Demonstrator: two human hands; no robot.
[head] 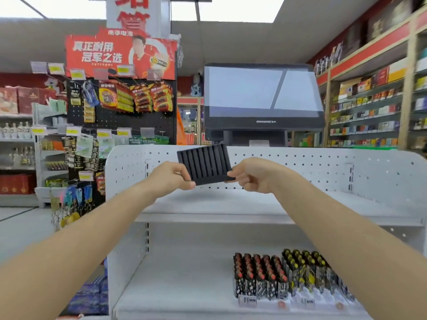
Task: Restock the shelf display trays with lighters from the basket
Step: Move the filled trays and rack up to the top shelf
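Handling: the black display tray (204,164) looks like thin moulded plastic, so I judge it light and fairly stiff, with some flex if squeezed at one corner. Empty, it should not slip, though the smooth edges offer little to grip.
Where to hold: the two lower corners, one per side, seem the sound choice; that keeps the channels clear and the tray level.
Left hands state: the left hand (172,175) is closed in a pinch on the tray's lower left corner, thumb and fingers narrow around the edge.
Right hands state: the right hand (250,175) pinches the lower right corner the same way, fingers curled tight.
Tray position: held up in the air between both hands, in front of the white perforated back panel (300,167), above the upper shelf (208,204) and not touching it; its face is tilted toward the camera.
Tray look: matte black, rectangular, with parallel ridges forming long narrow slots; every slot is empty.
Stocked lighters: two filled trays of lighters (291,273) stand side by side at the right of the lower shelf (175,285), red-topped ones left, yellow-and-black ones right.
Basket: not in view.
Task stage: my judgement is that filling of this tray has not begun.
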